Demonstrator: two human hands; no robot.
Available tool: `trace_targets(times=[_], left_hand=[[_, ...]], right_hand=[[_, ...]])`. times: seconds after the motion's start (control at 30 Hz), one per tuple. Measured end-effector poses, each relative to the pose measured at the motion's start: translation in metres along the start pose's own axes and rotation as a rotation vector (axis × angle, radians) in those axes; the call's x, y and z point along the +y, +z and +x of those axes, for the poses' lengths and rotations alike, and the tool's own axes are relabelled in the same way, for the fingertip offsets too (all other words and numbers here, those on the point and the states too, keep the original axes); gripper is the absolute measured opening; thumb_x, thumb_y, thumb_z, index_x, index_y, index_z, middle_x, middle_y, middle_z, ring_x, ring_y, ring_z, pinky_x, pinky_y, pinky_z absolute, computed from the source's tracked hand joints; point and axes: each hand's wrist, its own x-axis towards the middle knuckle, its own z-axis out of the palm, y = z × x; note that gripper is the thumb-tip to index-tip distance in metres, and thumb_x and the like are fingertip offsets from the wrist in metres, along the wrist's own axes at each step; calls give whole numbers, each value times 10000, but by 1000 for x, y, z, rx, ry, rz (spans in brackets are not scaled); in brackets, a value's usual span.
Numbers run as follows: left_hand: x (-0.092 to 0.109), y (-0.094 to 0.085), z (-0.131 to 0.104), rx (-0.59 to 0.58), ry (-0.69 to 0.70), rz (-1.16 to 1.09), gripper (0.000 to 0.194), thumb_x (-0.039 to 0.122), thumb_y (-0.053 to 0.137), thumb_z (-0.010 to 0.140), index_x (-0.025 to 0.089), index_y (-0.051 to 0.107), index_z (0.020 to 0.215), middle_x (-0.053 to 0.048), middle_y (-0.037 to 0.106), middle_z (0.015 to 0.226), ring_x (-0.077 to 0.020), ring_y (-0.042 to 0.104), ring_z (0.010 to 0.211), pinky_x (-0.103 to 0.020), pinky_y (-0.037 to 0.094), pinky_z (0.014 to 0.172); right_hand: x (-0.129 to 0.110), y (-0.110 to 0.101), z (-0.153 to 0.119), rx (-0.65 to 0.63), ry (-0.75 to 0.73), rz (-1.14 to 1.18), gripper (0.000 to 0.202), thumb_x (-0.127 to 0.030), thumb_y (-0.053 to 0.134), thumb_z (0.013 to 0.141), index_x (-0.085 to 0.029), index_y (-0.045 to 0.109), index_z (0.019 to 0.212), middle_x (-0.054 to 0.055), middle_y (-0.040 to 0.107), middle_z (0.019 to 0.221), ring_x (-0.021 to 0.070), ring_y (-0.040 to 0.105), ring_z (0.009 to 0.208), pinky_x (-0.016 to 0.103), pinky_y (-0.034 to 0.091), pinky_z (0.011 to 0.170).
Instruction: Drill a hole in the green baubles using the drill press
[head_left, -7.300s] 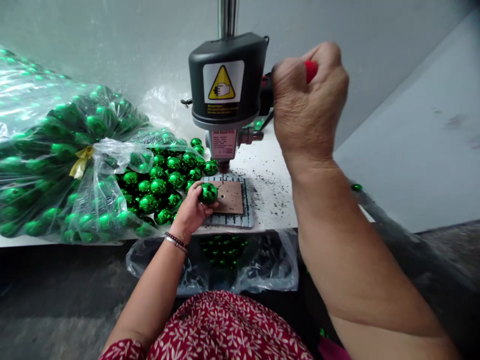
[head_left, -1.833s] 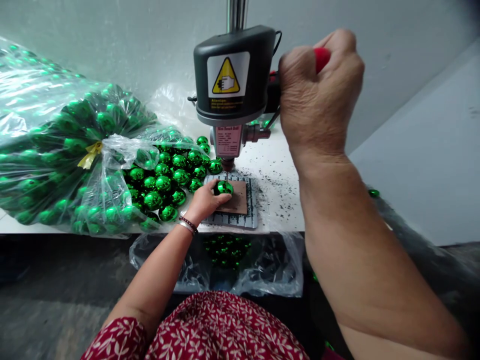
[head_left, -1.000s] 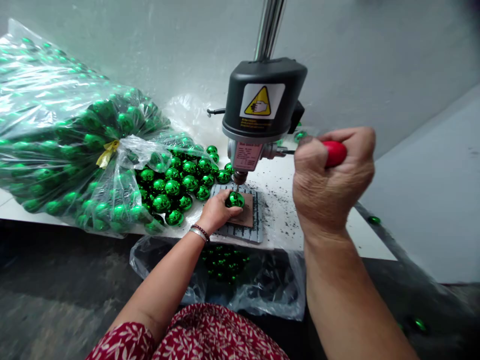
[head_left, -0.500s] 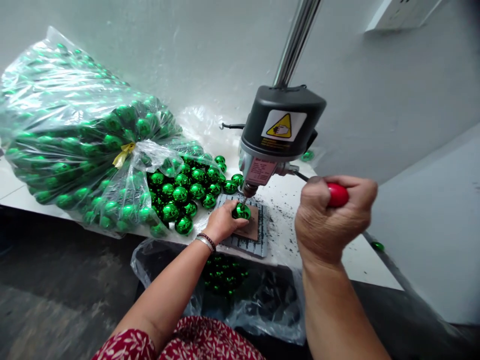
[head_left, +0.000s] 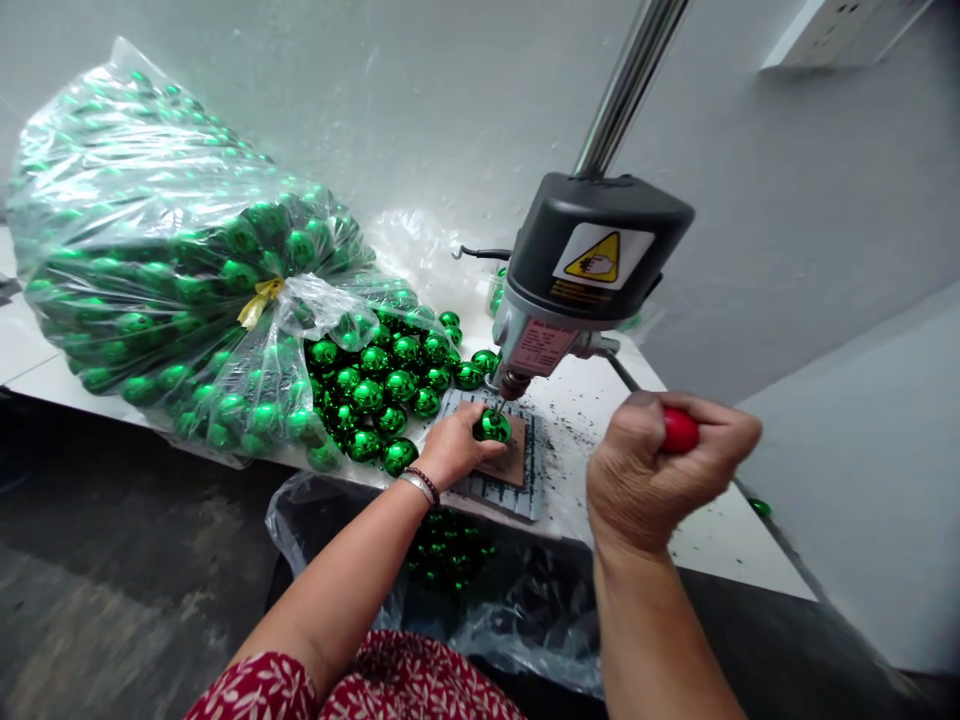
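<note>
A shiny green ball (head_left: 493, 427) is gripped in my left hand (head_left: 454, 442), over a brown pad (head_left: 510, 465) on the grey slotted base plate (head_left: 534, 470). Right above the ball is the chuck of a small drill press (head_left: 592, 255), its thin bit pointing down at the ball's top; whether the bit is inside the ball I cannot tell. My right hand (head_left: 656, 475) is closed around the press lever's red knob (head_left: 679, 430).
A big clear bag (head_left: 172, 230) of green balls, tied with yellow, lies on the left of the white table (head_left: 720, 530). Loose green balls (head_left: 367, 395) spill beside the plate. Dark shavings dot the tabletop. Below the edge, a plastic-lined bin (head_left: 517, 640) holds more balls.
The view has shifted a little, so the press and bag appear farther right. My left hand still grips the ball, and my right hand has stayed on the knob, slightly lower against the press.
</note>
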Motion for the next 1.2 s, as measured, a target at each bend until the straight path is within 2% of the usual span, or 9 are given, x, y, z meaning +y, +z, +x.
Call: trace_targets(times=[0.37,0.43,0.53,0.6,0.7,0.83,1.03,1.2], left_hand=[[0,0,0,-11,-13,-19,631,394,723,690,231,568,1280,-79,683,1108,-278,628,1053,-367,474,914],[-1,-1,1,-9,5,-33,604,382,721,690,230,580,1258,-73,683,1104,-272,632,1036,-359,479,896],[0,-2,-1,1,39,-66,521,354,717,691,233,612,1186,-42,693,1027,-244,644,953,-336,488,847],[0,-3,-6,20,51,-88,481,328,712,693,230,618,1155,-21,693,962,-225,644,898,-324,491,819],[-2,-6,-20,61,102,-148,488,287,702,702,225,592,1173,-13,686,987,-208,636,918,-313,487,837],[-7,-12,-47,64,182,-195,554,248,711,687,206,557,1218,-52,661,1136,-217,612,1040,-332,470,925],[-6,-24,-90,-40,92,-226,551,249,711,699,207,550,1224,-39,676,1064,-197,627,940,-333,495,864],[-8,-27,-110,-61,41,-245,627,266,750,678,179,541,1262,-82,653,1181,-226,607,1058,-363,456,968]], right_hand=[[12,-2,-13,-10,-33,24,174,-321,540,735,-159,482,760,-11,510,712,47,492,645,211,411,624],[6,1,-1,9,-46,22,172,-312,532,726,-150,477,748,-6,507,718,42,479,648,209,400,622],[-10,9,34,1,-51,-5,162,-289,524,726,-135,490,761,-10,499,719,24,431,633,201,365,620],[-23,15,58,-104,55,-48,164,-295,481,787,-132,488,772,-29,466,676,6,366,589,192,324,609],[-37,19,80,-192,132,-97,141,-248,498,806,-122,464,751,-51,427,643,-6,325,584,191,307,642],[-43,20,81,-205,137,-116,124,-198,483,824,-117,422,754,-62,399,645,-8,301,598,193,302,672],[-42,18,77,-210,130,-115,117,-191,446,837,-126,401,750,-62,364,655,-7,279,613,223,324,722],[-39,20,78,-200,121,-105,142,-243,445,854,-127,438,773,-55,389,675,3,371,658,243,367,759]])
